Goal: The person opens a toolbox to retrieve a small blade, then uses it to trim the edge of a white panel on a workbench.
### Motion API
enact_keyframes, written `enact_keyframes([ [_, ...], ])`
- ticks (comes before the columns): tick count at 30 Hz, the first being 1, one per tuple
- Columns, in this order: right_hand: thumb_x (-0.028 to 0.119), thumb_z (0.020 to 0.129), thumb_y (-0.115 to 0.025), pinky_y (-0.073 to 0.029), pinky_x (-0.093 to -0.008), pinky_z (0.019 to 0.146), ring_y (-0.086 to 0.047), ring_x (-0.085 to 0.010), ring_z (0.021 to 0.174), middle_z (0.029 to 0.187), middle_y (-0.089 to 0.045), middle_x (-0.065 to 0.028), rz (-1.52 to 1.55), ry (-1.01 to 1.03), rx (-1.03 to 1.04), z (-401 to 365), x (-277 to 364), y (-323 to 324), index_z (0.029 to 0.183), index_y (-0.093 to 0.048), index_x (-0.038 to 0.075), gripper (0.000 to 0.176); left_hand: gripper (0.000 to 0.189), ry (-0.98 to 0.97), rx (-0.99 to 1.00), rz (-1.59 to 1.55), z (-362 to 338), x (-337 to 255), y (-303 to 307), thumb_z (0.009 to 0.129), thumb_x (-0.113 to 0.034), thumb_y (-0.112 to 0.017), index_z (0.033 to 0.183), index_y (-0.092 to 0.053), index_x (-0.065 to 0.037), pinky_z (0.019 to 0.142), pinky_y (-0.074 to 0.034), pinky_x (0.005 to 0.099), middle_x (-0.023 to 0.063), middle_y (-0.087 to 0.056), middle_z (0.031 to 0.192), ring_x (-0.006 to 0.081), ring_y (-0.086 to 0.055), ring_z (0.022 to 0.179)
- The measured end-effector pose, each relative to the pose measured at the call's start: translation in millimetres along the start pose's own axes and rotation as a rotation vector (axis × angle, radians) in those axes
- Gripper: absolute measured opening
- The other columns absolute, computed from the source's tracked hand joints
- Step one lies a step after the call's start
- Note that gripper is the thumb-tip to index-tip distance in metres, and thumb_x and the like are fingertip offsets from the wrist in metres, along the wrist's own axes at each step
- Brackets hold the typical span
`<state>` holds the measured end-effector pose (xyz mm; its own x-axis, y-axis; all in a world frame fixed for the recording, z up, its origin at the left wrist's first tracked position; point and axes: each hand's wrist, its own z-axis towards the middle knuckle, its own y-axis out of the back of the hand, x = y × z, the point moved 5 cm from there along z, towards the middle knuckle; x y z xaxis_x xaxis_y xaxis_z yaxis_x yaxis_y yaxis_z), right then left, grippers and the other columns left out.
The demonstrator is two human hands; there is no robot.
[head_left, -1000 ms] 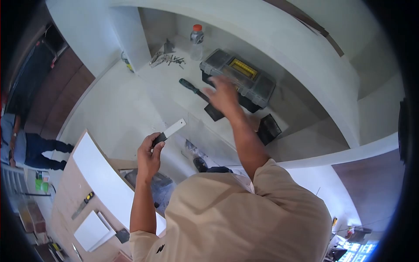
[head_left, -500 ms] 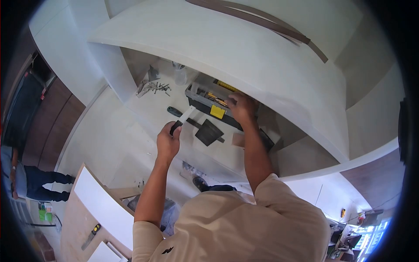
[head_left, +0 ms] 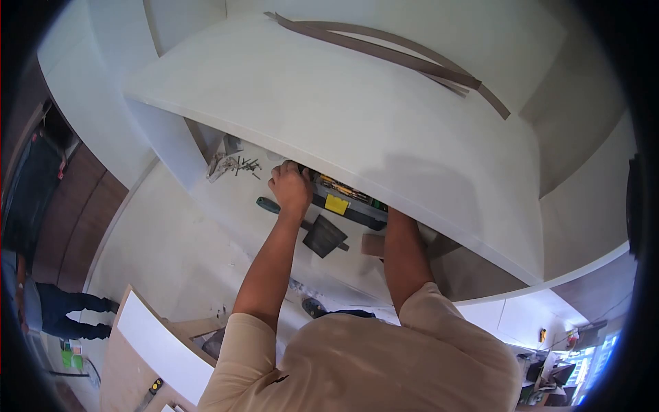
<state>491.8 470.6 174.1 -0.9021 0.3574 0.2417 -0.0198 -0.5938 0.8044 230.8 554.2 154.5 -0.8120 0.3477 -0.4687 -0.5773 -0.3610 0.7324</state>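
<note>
The left hand (head_left: 292,185) is stretched up to 12 o'clock and laid on the near left corner of a black plastic toolbox with a yellow latch (head_left: 347,206), which stands open in the recess beneath a broad white upper shelf (head_left: 357,117). The fingers are curled over the box's rim, knuckles towards the camera; whether anything is pinched in them cannot be told, since the fingertips are hidden by the back of the hand. The right hand is not seen at all: only the right forearm (head_left: 401,254) is shown, running up at 1 o'clock until it is cut off by the shelf's front edge. It seems to be pushed in behind the toolbox, which is set so far back that it can only be reached under the overhang.

On the white lower surface (head_left: 206,226), just at 6 o'clock of the left hand, a green-handled scraper with a dark flat blade (head_left: 322,235) is laid flat, its handle pointing to 10 o'clock. A small pale wooden block (head_left: 373,244) is placed just beside the blade at 3 o'clock. A loose heap of grey screws (head_left: 237,165) is spread at 9 o'clock of the hand, near the recess wall. Two long brown edging strips (head_left: 384,51) are left lying on top of the shelf. Far off at 8 o'clock another person (head_left: 58,316) is partly seen.
</note>
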Motion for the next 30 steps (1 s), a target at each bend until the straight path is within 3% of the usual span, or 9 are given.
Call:
enact_keyframes([
  [6,0.048,0.092,-0.066,-0.047,-0.0459,0.099,-0.064,-0.0372,0.110,0.118,-0.069,-0.0178,0.004,-0.002,0.031,-8.7,-0.4,-3.2,0.118,-0.072,0.011,0.044,0.047,0.007,0.100,0.052,20.7,17.5,-52.1,0.085,-0.020,-0.069,0.129,-0.060,-0.006,0.099,-0.039,0.0575,0.0168,-0.055,0.132,0.0394,-0.045,0.129],
  [14,0.048,0.093,-0.065,-0.046,-0.0460,0.102,-0.063,-0.0367,0.115,0.122,-0.068,-0.0178,-0.003,0.117,0.047,-35.0,14.8,-32.8,0.120,-0.071,0.011,0.047,0.029,0.177,-0.091,-0.410,-12.7,80.5,-20.4,0.090,-0.010,-0.064,0.118,-0.067,0.000,0.101,-0.045,0.0483,0.0216,-0.063,0.124,0.0409,-0.056,0.118],
  [16,0.048,0.093,-0.065,-0.045,-0.0460,0.103,-0.062,-0.0365,0.116,0.123,-0.068,-0.0178,0.011,0.120,0.134,-45.4,31.4,-20.6,0.121,-0.071,0.011,0.047,0.024,0.264,-0.112,-0.515,-26.4,98.9,-9.8,0.090,-0.006,-0.064,0.111,-0.069,0.003,0.099,-0.047,0.0459,0.0219,-0.066,0.117,0.0407,-0.061,0.111],
  [19,0.049,0.094,-0.064,-0.042,-0.0446,0.107,-0.058,-0.0357,0.125,0.132,-0.064,-0.0192,0.126,-0.061,0.582,-40.6,68.9,39.1,0.130,-0.067,0.009,0.053,0.024,0.291,-0.055,-0.495,-50.3,109.0,15.5,0.092,-0.009,-0.064,0.112,-0.070,0.003,0.094,-0.051,0.0422,0.0236,-0.067,0.118,0.0375,-0.065,0.109],
  [20,0.049,0.094,-0.063,-0.038,-0.0425,0.113,-0.051,-0.0363,0.134,0.142,-0.056,-0.0193,0.247,-0.120,0.594,-44.8,57.5,20.9,0.138,-0.059,0.006,0.061,0.023,0.261,-0.044,-0.484,-55.2,108.7,22.5,0.091,-0.008,-0.064,0.111,-0.069,0.003,0.095,-0.050,0.0432,0.0234,-0.067,0.117,0.0387,-0.064,0.109],
  [23,0.048,0.096,-0.061,-0.029,-0.0479,0.119,-0.038,-0.0354,0.144,0.155,-0.043,-0.0153,0.270,0.054,0.512,-65.0,72.4,30.9,0.148,-0.048,0.005,0.069,0.023,0.173,-0.007,-0.427,-77.6,112.6,38.5,0.091,-0.007,-0.064,0.111,-0.069,0.002,0.096,-0.049,0.0434,0.0224,-0.067,0.116,0.0393,-0.062,0.109],
  [24,0.046,0.096,-0.060,-0.020,-0.0572,0.121,-0.028,-0.0324,0.150,0.162,-0.033,-0.0117,0.061,0.123,0.517,-79.8,72.5,11.3,0.154,-0.037,0.004,0.075,0.024,0.141,-0.001,-0.400,-86.7,113.1,43.2,0.092,-0.009,-0.064,0.113,-0.069,0.000,0.094,-0.050,0.0418,0.0216,-0.067,0.117,0.0377,-0.064,0.108],
  [28,0.047,0.096,-0.060,-0.016,-0.0597,0.122,-0.021,-0.0294,0.153,0.164,-0.029,-0.0101,-0.090,0.221,0.454,-98.7,80.1,11.9,0.159,-0.025,0.008,0.082,0.025,0.054,0.044,-0.418,-121.4,100.4,67.3,0.092,-0.009,-0.065,0.116,-0.068,-0.001,0.089,-0.053,0.0411,0.0210,-0.067,0.118,0.0364,-0.065,0.106],
  [30,0.049,0.095,-0.061,-0.015,-0.0627,0.121,-0.019,-0.0312,0.153,0.163,-0.028,-0.0112,-0.096,0.165,0.479,-99.9,79.4,6.5,0.158,-0.025,0.006,0.085,0.023,0.062,0.075,-0.471,-137.3,87.7,87.9,0.091,-0.007,-0.065,0.113,-0.067,0.000,0.096,-0.048,0.0441,0.0219,-0.067,0.117,0.0398,-0.061,0.109],
])
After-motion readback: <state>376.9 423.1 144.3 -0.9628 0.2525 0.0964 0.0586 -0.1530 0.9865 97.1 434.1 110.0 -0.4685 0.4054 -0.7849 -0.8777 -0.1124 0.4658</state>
